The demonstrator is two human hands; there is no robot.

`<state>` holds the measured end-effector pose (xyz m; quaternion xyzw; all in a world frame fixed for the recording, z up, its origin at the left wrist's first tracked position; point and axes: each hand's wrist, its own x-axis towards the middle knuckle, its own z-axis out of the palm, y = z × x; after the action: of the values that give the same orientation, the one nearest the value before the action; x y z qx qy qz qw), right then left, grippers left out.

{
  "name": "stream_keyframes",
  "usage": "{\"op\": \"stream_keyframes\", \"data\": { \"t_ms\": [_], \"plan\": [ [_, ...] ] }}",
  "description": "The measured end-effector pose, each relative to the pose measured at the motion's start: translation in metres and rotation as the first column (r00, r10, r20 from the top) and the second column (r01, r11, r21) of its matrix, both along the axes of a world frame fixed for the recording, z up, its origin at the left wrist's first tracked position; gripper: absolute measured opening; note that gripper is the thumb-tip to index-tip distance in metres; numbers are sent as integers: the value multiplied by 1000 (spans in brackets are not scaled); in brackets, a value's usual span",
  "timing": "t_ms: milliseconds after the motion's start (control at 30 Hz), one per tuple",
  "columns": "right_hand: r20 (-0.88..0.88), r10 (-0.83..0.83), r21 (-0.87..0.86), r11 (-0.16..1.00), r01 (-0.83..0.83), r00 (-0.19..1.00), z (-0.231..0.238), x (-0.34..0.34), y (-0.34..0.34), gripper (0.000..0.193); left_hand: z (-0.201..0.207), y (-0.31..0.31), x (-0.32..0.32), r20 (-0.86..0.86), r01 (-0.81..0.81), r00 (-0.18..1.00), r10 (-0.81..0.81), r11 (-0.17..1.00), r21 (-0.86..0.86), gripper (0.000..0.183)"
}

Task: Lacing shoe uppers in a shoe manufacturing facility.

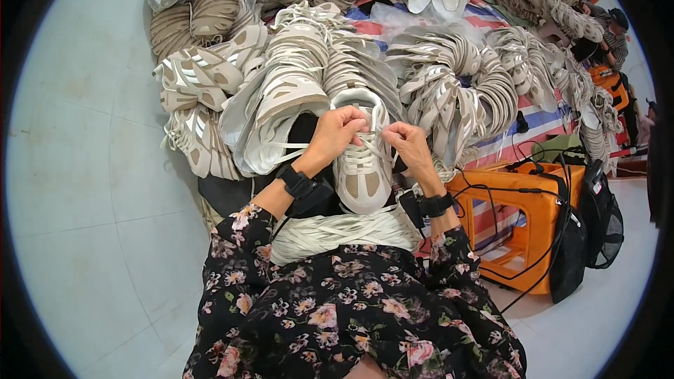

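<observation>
Toe towards me, a cream and beige sneaker upper [362,186] lies in front of me with a pale shoelace [360,160] crossing its front. My left hand [338,135] is closed in a pinch at the left of its eyelets. From the right, my right hand [411,147] pinches at the opposite eyelet row. Both sets of fingertips appear to grip the lace, though the ends between them are too small to see clearly. Another loose lace strand runs left from behind my left wrist. Across my lap rests a thick bundle of white laces [344,236].
Nested stacks of similar uppers [291,63] stand right behind the work, with more stacks [456,77] to the right. An orange plastic stool [537,238] with black cables and a black bag [602,224] is at my right. A person [616,38] sits far right. Striped sheeting [540,123] covers the floor.
</observation>
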<state>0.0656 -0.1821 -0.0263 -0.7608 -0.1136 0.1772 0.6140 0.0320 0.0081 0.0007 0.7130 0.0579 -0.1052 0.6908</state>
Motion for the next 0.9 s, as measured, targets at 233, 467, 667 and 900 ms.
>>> {"op": "stream_keyframes", "data": {
  "t_ms": [233,467,667,900],
  "plan": [
    [-357,136,20,990,-138,924,6,20,-5,14,-8,-6,3,33,-18,999,24,990,-143,16],
    [102,299,-243,932,-268,949,20,29,7,14,5,-6,-4,96,-103,990,99,994,39,15],
    [733,268,-224,963,-150,626,42,18,35,17,0,26,-34,215,-465,876,431,874,143,17],
    [611,505,-438,857,-272,609,26,14,54,16,-8,27,-38,-64,-189,975,212,947,261,14]
  ]
}}
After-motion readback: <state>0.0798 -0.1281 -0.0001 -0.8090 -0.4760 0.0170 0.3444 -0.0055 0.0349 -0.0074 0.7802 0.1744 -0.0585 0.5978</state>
